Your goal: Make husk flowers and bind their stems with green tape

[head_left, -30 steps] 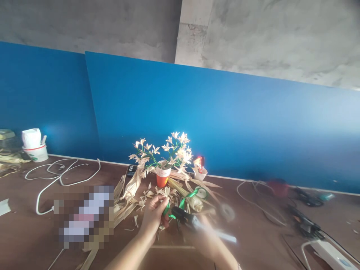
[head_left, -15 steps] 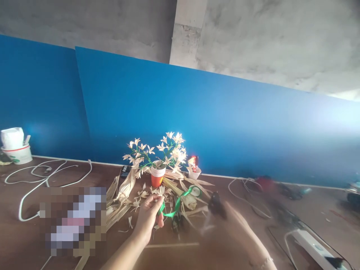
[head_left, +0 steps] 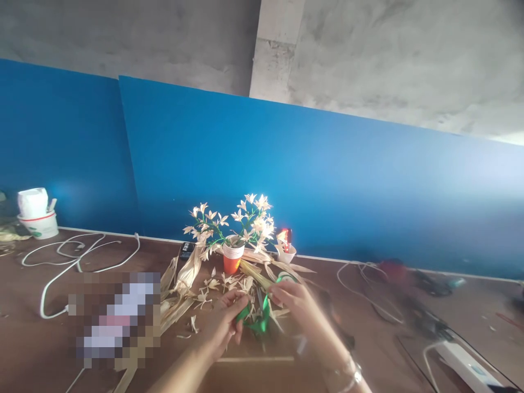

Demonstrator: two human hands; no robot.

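My left hand (head_left: 227,317) is closed in a pinch around a small husk flower (head_left: 247,285), with green ribbon at its fingertips. A loop of the green ribbon (head_left: 260,324) hangs between the two hands. My right hand (head_left: 291,297) pinches the ribbon's other side, its fingers pressed together. Partly behind that hand lies the ribbon roll (head_left: 286,277). Just beyond, an orange and white stack of paper cups (head_left: 233,258) holds green stems with pale husk flowers (head_left: 258,221). Loose husk petals (head_left: 212,284) are scattered beside my left hand.
Dried corn husks (head_left: 189,273) lie left of the cups. A small white cup (head_left: 286,254) stands behind the roll. White cables (head_left: 55,281) and a white tub (head_left: 41,225) are at left, a power strip (head_left: 466,364) at right. A blue partition (head_left: 229,158) closes off the back.
My right hand has swung left from beside a blurred dark object to the ribbon and pinches it. My left hand keeps its pinch. The view has shifted slightly.
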